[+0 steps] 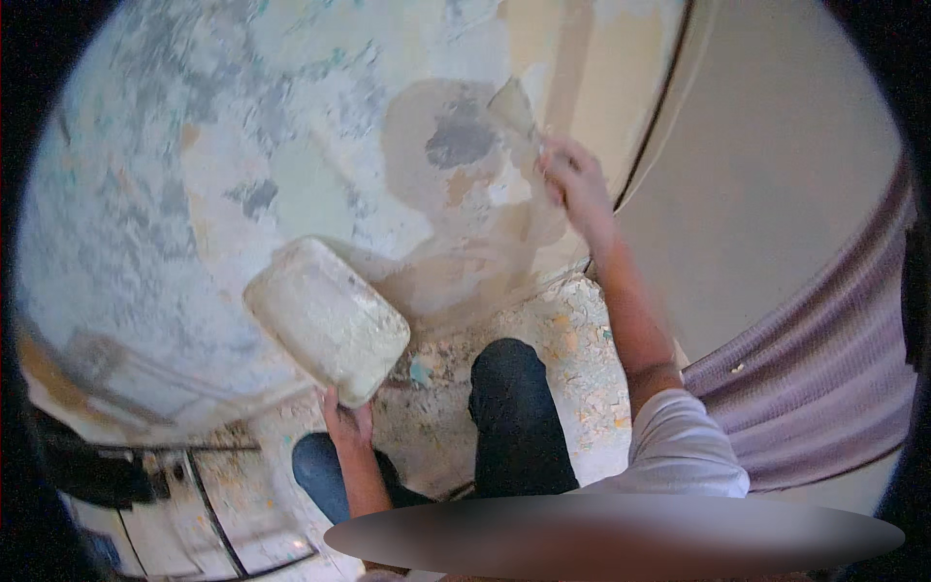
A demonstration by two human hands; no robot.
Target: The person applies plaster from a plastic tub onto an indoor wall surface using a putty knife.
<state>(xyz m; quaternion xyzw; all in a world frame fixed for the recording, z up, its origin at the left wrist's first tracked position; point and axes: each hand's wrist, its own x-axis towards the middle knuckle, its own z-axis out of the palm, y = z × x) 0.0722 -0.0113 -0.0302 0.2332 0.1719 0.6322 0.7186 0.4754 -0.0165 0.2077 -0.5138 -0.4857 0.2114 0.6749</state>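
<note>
My right hand [574, 179] is raised in front of the patchy wall [291, 175], closed round the handle of a putty knife [512, 105]. The knife's wide blade points up and left, close to the wall; I cannot tell whether it touches. Lower left, my left hand [347, 419] grips the near end of a shallow, off-white rectangular tray [330, 315] with rounded corners. The tray is tilted, and a pale smeared coating covers its inside. Beside the blade, the wall has a bare dark grey spot [461, 141] within a beige area.
Flaking chips litter the floor [592, 339] along the foot of the wall. A smooth grey-beige panel [766, 184] stands at the right, with ribbed purple fabric [815, 369] below it. My bent knees [519, 407] are between my arms. Dark-edged pale panels [213, 504] lie lower left.
</note>
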